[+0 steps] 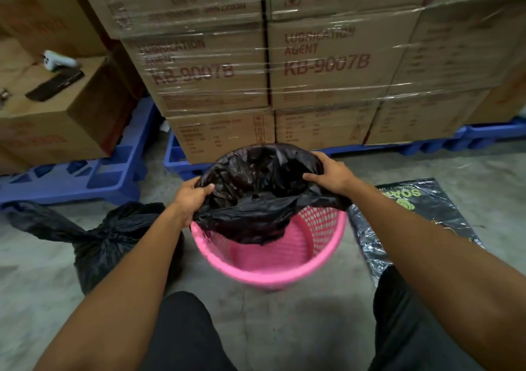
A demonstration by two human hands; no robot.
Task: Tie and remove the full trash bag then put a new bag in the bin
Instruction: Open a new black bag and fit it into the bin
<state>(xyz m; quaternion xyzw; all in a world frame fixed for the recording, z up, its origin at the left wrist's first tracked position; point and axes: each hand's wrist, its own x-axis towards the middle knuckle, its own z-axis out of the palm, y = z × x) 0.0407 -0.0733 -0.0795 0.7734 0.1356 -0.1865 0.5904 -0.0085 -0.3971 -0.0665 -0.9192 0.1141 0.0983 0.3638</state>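
Note:
A pink perforated plastic bin [284,268] stands on the concrete floor in front of me. Over its far half hangs a new black bag [256,188], its mouth spread wide. My left hand [190,197] grips the bag's left edge and my right hand [330,174] grips its right edge. The bag's near flap droops into the bin, and the bin's near inside is bare pink. A full black trash bag [113,239], knotted at the top, sits on the floor to the left of the bin, partly hidden by my left forearm.
Shrink-wrapped cardboard boxes [327,66] on blue pallets [85,177] rise just behind the bin. A flat pack of black bags [412,217] lies on the floor at the right. A box at the far left carries small items [57,77]. My knees are at the bottom.

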